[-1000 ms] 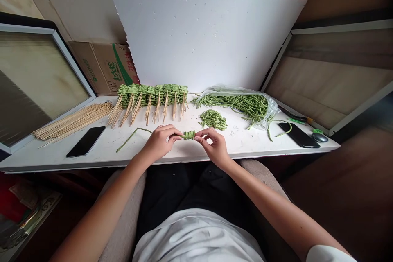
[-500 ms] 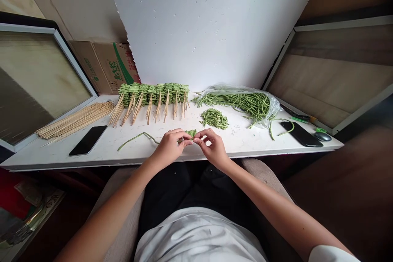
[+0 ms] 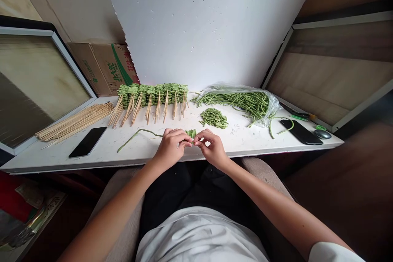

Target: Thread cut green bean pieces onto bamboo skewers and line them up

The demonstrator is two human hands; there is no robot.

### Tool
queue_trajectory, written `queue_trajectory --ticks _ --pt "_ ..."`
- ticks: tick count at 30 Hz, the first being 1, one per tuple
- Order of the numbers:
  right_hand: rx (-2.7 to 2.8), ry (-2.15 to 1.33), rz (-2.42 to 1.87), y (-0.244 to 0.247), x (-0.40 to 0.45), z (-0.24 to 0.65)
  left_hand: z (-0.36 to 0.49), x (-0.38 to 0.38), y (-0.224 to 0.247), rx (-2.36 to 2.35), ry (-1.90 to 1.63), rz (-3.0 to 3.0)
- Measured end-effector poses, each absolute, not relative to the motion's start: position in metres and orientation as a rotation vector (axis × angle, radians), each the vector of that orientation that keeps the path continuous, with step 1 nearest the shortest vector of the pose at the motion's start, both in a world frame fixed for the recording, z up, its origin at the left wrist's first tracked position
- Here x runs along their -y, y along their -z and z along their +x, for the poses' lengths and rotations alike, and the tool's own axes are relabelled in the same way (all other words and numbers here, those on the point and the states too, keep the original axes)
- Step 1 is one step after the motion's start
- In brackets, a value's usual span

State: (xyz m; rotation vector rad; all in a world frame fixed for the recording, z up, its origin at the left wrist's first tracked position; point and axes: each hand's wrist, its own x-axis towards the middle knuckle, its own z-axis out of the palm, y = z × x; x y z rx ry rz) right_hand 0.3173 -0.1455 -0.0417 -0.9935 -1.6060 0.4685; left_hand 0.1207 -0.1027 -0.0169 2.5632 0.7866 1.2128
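the white bench top [image 3: 61, 156] carries loose bamboo skewers [image 3: 75, 120], a row of skewered yardlong beans [image 3: 152, 100], a plastic bag of yardlong beans [image 3: 236, 104], a small heap of bean pieces [image 3: 213, 118], a black smartphone [image 3: 87, 142] at the left, a second black smartphone [image 3: 301, 132] at the right, and a grey computer mouse [image 3: 322, 134] beside it.

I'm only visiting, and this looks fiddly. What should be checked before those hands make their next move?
1. Left hand and right hand both pinching the small folded green bean bundle: ok.
2. Long thin green bean lying untangled on the white tabletop: ok.
3. Thin wooden skewer running through the bundle: cannot tell, fingers hide that spot.
4. Loose pale bamboo skewers available on the tabletop, left of the hands: ok.
5. Black smartphone lying apart from the hands: ok.
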Motion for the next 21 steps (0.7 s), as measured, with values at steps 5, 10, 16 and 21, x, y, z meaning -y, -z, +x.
queue_trajectory --ticks 5,10,16,21 --pt "1.682 -0.431 -0.972 0.044 0.145 0.321 0.121 0.101 0.022 -0.808 -1.134 2.574" --pt "1.762 -0.493 -0.951 0.043 0.145 0.325 0.119 0.101 0.021 -0.777 -1.072 2.602" --pt "1.695 -0.764 -0.874 0.037 0.141 0.328 0.117 0.1 0.016 -0.707 -1.068 2.493" --pt "1.661 -1.189 -0.757 0.038 0.135 0.333 0.116 0.102 0.011 -0.636 -0.984 2.415"
